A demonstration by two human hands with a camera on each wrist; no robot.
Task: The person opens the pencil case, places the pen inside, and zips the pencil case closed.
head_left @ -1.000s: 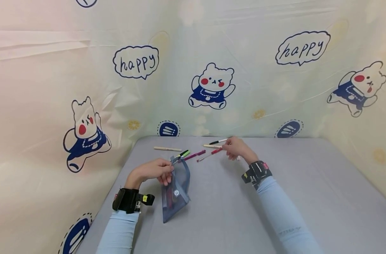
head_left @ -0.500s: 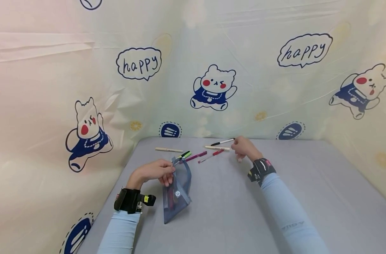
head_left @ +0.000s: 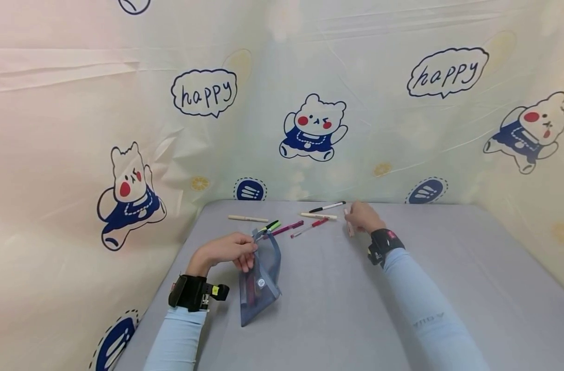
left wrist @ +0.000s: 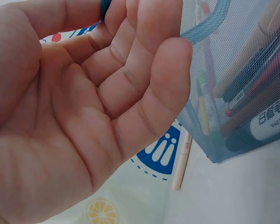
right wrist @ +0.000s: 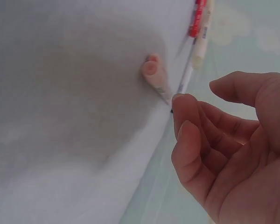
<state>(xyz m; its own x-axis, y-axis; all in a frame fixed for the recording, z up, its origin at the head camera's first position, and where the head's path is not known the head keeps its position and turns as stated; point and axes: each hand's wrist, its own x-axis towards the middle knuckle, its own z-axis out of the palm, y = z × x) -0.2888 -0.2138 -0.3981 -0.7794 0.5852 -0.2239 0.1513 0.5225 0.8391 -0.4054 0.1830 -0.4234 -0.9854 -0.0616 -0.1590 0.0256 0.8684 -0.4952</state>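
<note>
In the head view my left hand (head_left: 228, 250) pinches the top edge of a blue mesh pencil pouch (head_left: 261, 288). The pouch hangs with its mouth loosely parted. Through the mesh in the left wrist view show pens and a thick dark marker (left wrist: 266, 123). At the table's back, my right hand (head_left: 365, 216) is beside a small pale pink thing (head_left: 349, 225). In the right wrist view this pink thing (right wrist: 153, 72) lies apart from the fingertips and has a rounded end; its kind is unclear. Right thumb and fingers are bent and separated, holding nothing.
Left of the right hand lie a white pen with black ends (head_left: 327, 207), a cream marker (head_left: 318, 216), a red pen (head_left: 310, 228) and a purple pen (head_left: 288, 228). A green pen (head_left: 274, 225) lies behind the pouch, another cream marker (head_left: 248, 218) farther left. A printed curtain (head_left: 375, 129) stands behind.
My right hand has moved rightward, away from the cream marker and red pen, and more of the pink thing shows beside it. The left hand keeps its grip on the pouch.
</note>
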